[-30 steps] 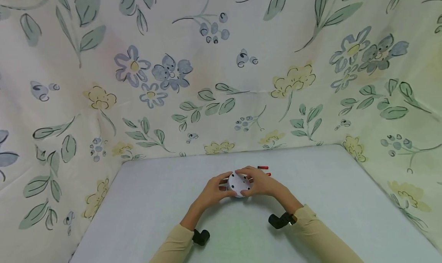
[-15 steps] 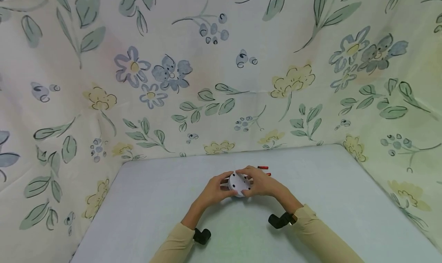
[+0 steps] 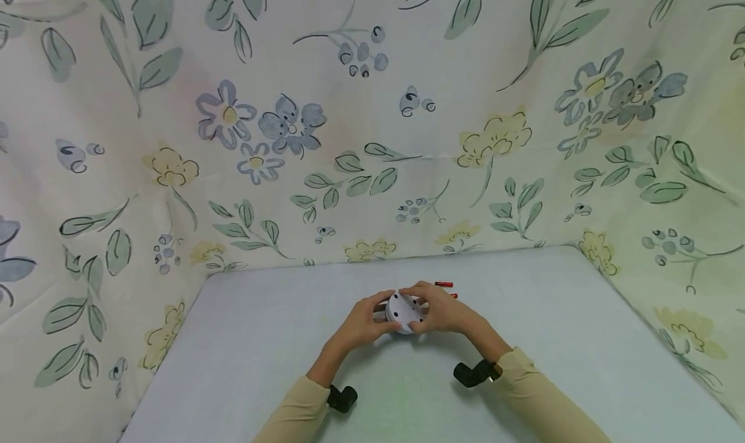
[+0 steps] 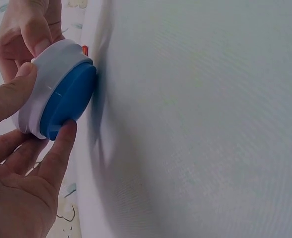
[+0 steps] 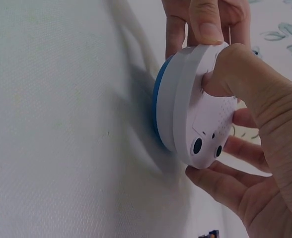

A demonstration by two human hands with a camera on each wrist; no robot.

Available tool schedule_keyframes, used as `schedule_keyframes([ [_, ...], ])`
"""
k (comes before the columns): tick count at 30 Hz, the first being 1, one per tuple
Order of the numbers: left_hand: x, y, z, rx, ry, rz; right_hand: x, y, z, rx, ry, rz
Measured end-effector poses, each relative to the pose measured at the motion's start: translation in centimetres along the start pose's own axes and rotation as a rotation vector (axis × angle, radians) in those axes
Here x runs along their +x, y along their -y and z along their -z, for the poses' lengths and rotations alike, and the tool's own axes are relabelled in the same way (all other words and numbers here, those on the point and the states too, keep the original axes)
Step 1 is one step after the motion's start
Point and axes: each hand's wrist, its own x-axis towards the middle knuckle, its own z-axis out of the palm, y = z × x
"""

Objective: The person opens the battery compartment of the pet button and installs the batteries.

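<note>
Both hands hold a round white device with a blue dome (image 4: 71, 101), underside up, close over the white table. Its underside (image 5: 210, 121) has dark round feet, small holes in a cluster and a panel outline. My left hand (image 3: 359, 320) grips the left side, with its thumb on the white rim and its fingers around the far edge and blue part. My right hand (image 3: 440, 308) grips the right side. In the right wrist view the right thumb (image 5: 225, 72) presses the underside near the panel, and the fingers (image 5: 225, 186) support the opposite edge.
Two small red cylinders, which look like batteries, lie beyond my right hand; the farther red cylinder (image 3: 443, 284) shows whole, the nearer one (image 3: 454, 295) partly hidden. A floral cloth (image 3: 372, 191) stands behind the white table (image 3: 262, 339) and along its sides.
</note>
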Motion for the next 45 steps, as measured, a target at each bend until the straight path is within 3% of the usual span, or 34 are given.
schedule_keyframes([
  [7, 0.0, 0.0, -0.1, 0.008, 0.002, 0.007, -0.1, 0.0, 0.0, 0.015, 0.0, -0.009],
  [14, -0.2, 0.2, 0.3, 0.025, -0.017, 0.013, 0.1, 0.1, -0.1, -0.004, 0.008, 0.038],
  [27, -0.4, 0.3, 0.7, -0.03, 0.001, 0.026, -0.4, -0.8, -0.5, 0.221, -0.01, 0.029],
  [34, -0.5, 0.0, 0.9, -0.039, 0.0, 0.045, -0.4, -0.8, -0.5, 0.243, -0.032, 0.002],
  [45, -0.5, -0.2, 0.9, -0.06, -0.001, 0.057, -0.8, -1.2, -0.8, 0.262, -0.034, 0.03],
])
